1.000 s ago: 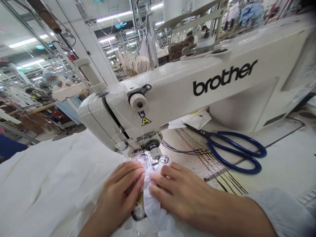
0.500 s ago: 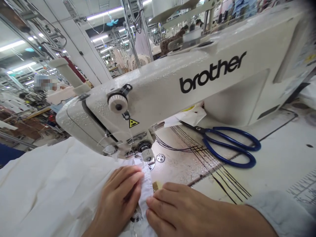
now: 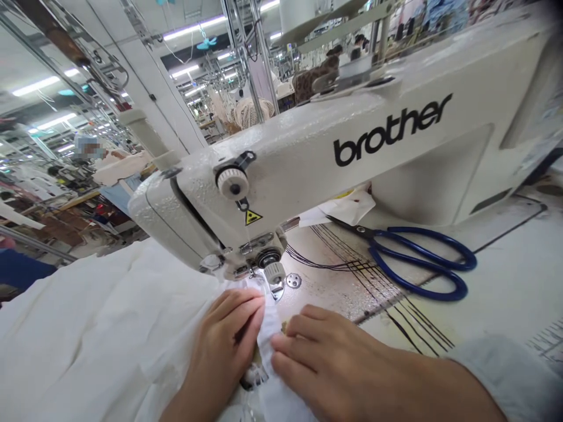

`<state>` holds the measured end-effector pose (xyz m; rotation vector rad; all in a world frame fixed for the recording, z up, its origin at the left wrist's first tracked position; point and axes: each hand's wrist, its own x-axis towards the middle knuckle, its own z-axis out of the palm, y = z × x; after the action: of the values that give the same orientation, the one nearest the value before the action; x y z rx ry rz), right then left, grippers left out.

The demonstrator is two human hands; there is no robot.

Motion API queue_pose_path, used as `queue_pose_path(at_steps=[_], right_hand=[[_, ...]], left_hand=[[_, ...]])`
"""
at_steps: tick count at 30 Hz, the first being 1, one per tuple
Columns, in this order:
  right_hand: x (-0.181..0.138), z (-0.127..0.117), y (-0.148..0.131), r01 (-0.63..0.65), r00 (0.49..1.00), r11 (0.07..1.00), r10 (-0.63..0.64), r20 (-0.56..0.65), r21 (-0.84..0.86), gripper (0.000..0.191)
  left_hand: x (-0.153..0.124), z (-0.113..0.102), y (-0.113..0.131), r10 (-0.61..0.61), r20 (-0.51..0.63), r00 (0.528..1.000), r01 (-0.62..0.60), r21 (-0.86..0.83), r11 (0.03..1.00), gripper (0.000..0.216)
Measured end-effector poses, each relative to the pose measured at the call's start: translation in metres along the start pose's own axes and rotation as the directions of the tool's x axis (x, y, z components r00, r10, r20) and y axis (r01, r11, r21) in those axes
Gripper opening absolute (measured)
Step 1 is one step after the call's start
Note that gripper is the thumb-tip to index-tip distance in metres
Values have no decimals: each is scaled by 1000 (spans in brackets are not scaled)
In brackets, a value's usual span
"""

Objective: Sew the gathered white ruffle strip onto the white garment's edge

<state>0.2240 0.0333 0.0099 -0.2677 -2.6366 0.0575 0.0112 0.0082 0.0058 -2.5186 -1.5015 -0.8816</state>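
A narrow gathered strip of white fabric (image 3: 269,335) runs toward me from under the needle area of the white sewing machine (image 3: 290,176). My left hand (image 3: 226,337) lies at the strip's left edge, fingers pressed together on the cloth close to the presser foot, which is mostly hidden. On the right edge, nearer me, my right hand (image 3: 323,357) has its fingers curled and pinching the strip. A large spread of white cloth (image 3: 109,328) reaches left from my left hand over the table.
Blue-handled scissors (image 3: 444,258) lie on the machine bed, right of the needle. Dark lines (image 3: 409,319) cross the bed and tabletop. A white scrap (image 3: 343,208) sits beneath the machine arm. Farther back, a person (image 3: 90,149) is among other workstations.
The view has shifted slightly, so the machine and scissors sit farther right. Both hands stay on the fabric strip, and the right hand's fingers look more bent.
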Motion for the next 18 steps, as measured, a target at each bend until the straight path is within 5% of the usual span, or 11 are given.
queue_pose_path(at_steps=[6, 14, 18], right_hand=[[3, 1, 5, -26, 999, 999, 24, 43, 36, 12], [-4, 3, -5, 20, 999, 993, -14, -51, 117, 32], [-4, 8, -5, 6, 1000, 997, -4, -19, 82, 26]], left_hand=[[2, 3, -4, -44, -8, 999, 44, 37, 998, 16], [-3, -5, -2, -256, 48, 965, 258, -31, 966, 21], [-5, -3, 0, -193, 34, 981, 193, -2, 981, 17]])
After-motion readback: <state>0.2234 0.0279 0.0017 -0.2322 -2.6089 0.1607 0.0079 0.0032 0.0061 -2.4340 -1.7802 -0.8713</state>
